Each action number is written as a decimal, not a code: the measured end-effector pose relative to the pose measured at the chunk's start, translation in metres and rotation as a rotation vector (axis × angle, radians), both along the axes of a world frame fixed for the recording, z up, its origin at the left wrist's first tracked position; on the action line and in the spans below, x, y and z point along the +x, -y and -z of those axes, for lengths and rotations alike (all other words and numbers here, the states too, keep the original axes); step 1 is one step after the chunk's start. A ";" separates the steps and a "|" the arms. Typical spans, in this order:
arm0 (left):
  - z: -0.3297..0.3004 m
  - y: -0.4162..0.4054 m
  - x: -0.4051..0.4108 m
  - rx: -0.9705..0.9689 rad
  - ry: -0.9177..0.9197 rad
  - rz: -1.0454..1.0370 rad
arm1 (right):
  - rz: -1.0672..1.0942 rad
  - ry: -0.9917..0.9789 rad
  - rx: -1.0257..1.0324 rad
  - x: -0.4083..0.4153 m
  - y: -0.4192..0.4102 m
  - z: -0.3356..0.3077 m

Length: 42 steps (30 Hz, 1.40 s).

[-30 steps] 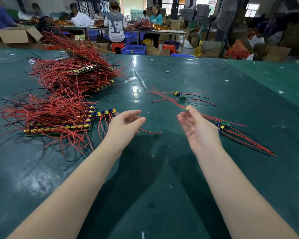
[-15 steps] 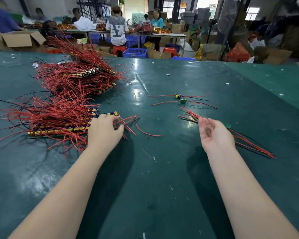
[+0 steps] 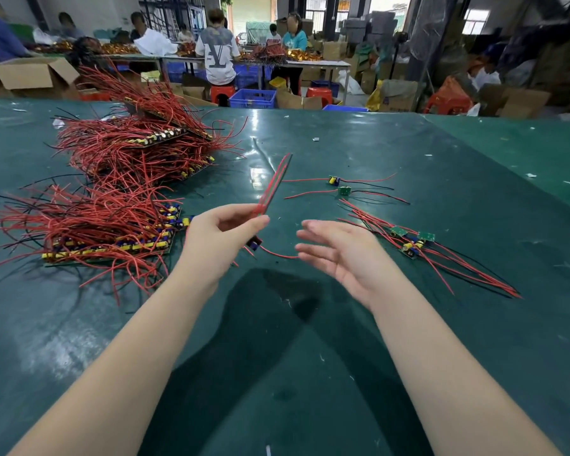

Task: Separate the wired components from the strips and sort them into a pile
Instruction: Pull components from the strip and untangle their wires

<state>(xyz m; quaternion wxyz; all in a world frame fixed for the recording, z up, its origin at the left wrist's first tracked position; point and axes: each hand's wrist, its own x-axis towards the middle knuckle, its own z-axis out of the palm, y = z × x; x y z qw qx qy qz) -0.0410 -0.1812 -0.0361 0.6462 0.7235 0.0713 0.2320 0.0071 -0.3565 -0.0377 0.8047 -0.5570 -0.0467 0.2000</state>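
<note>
A green table (image 3: 310,373) fills most of the view, its surface glossy and dotted with small scraps. Out beyond the left fingers and to their left lies the biggest mass: a far stack of strips (image 3: 139,149) bristling with red wires, some boards tilted up against each other. Nearer, directly left of the left hand's knuckles, a second stack of strips (image 3: 109,240) lies flat, showing rows of yellow and blue parts along its near edge, red and a few black wires fanning leftward.

Just to the right of the right fingers sits the sorted pile (image 3: 415,240) of separated components, small green boards with long red and black wires trailing toward the near right. Beyond the right fingertips, two loose wired boards (image 3: 339,185) lie side by side, apart from the pile.

The left hand (image 3: 218,238) is raised above the table, its thumb and fingers pinched around a wired component (image 3: 270,192); the red and dark wires stick up and away past the fingertips, and a small dark and blue part hangs just under the hand, one red wire curving toward the right hand. The right hand (image 3: 343,255) hovers palm inward with fingers spread and relaxed, holding nothing, its fingertips near the left thumb.
</note>
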 end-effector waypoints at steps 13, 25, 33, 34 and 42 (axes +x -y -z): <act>0.007 0.015 -0.002 0.220 0.062 0.031 | -0.091 0.386 -0.264 -0.013 -0.012 0.009; 0.009 0.016 -0.001 0.130 -0.064 0.070 | 0.082 0.496 -0.323 -0.006 -0.012 0.016; 0.012 0.019 -0.002 0.306 -0.074 0.044 | 0.101 0.442 -0.275 -0.003 -0.011 0.019; 0.013 0.020 -0.003 0.389 -0.044 -0.015 | 0.102 0.436 -0.276 -0.003 -0.012 0.019; 0.010 0.020 -0.001 -0.016 0.005 -0.009 | 0.111 0.240 -0.078 -0.003 -0.013 0.017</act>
